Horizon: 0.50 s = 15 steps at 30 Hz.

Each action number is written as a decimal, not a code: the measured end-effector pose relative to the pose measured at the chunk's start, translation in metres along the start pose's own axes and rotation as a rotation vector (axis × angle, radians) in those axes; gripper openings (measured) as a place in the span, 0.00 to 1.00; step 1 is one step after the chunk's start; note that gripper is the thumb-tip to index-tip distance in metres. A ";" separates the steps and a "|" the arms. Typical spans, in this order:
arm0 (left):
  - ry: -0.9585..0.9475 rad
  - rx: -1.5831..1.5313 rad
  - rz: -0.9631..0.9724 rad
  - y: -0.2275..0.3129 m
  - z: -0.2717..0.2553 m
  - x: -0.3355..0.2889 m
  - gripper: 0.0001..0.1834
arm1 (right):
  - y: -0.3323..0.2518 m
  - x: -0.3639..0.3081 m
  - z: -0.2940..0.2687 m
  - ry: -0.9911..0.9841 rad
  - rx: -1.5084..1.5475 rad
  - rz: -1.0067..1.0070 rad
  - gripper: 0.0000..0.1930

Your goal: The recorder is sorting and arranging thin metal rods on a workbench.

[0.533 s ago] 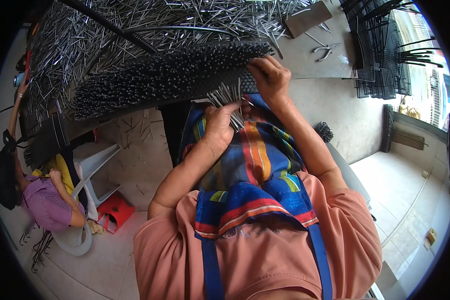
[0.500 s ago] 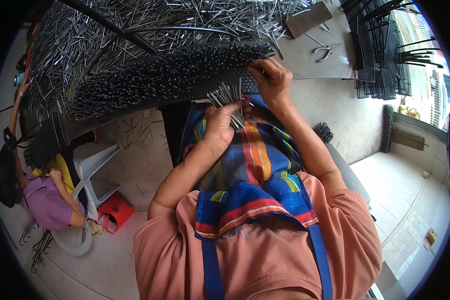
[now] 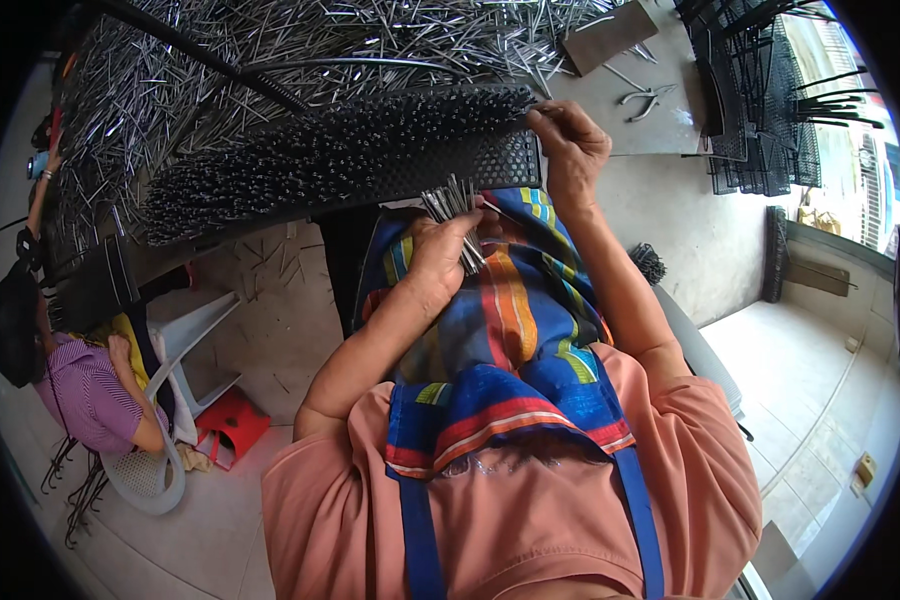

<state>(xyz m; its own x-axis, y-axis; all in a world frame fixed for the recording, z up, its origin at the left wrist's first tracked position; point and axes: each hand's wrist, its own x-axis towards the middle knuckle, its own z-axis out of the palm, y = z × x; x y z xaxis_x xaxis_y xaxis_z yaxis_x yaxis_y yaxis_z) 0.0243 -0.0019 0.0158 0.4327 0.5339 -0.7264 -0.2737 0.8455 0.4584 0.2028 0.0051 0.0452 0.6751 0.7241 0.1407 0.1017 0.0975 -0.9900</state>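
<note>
A long black panel full of holes [image 3: 510, 162] lies across in front of me, over the top of my lap. Short dark metal strips [image 3: 300, 150] stand up densely from most of it; bare holes show along its near right part. My left hand [image 3: 438, 252] is closed around a bundle of thin metal strips [image 3: 450, 203], just below the panel's near edge. At the panel's far right corner, beside the last strips, my right hand [image 3: 576, 155] has its fingertips pinched together. Whatever lies between them is too small to make out.
Loose metal strips [image 3: 370, 45] cover the table beyond the panel. Pliers [image 3: 646, 100] and a flat brown plate [image 3: 610, 38] lie at its right. Black mesh pieces [image 3: 765, 110] hang near the window. At left sits a person in purple [image 3: 90, 390], near a red container [image 3: 232, 428].
My right hand has shifted a little right and up, uncovering holes at the panel's right end. The left hand with the bundle has barely moved.
</note>
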 end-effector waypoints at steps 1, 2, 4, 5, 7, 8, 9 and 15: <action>-0.034 -0.025 0.010 0.002 0.004 -0.002 0.08 | 0.007 0.004 0.002 -0.026 -0.046 -0.060 0.04; -0.035 -0.024 0.011 0.004 0.006 -0.005 0.08 | 0.010 0.003 0.001 -0.026 -0.046 -0.060 0.04; -0.045 -0.004 -0.024 0.012 0.010 -0.010 0.08 | 0.013 0.000 0.002 -0.130 -0.300 -0.318 0.05; -0.043 -0.005 -0.023 0.012 0.010 -0.010 0.08 | 0.019 -0.001 0.001 -0.150 -0.319 -0.295 0.07; -0.022 0.019 -0.014 0.012 0.010 -0.010 0.07 | 0.020 -0.004 0.003 -0.154 -0.386 -0.304 0.07; -0.019 0.016 -0.012 0.010 0.008 -0.008 0.07 | 0.019 -0.007 0.004 -0.156 -0.454 -0.313 0.07; -0.010 0.011 0.041 0.007 0.006 -0.006 0.07 | 0.016 -0.009 0.005 -0.160 -0.451 -0.314 0.07; -0.013 -0.004 0.045 0.007 0.013 -0.006 0.06 | 0.014 -0.004 0.001 -0.116 -0.434 -0.325 0.07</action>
<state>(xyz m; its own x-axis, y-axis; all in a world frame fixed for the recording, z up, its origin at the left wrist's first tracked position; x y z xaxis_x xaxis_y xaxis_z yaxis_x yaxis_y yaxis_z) 0.0307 0.0004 0.0299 0.4314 0.5711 -0.6984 -0.2968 0.8209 0.4880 0.2009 0.0039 0.0311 0.4761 0.7767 0.4124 0.6000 0.0560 -0.7981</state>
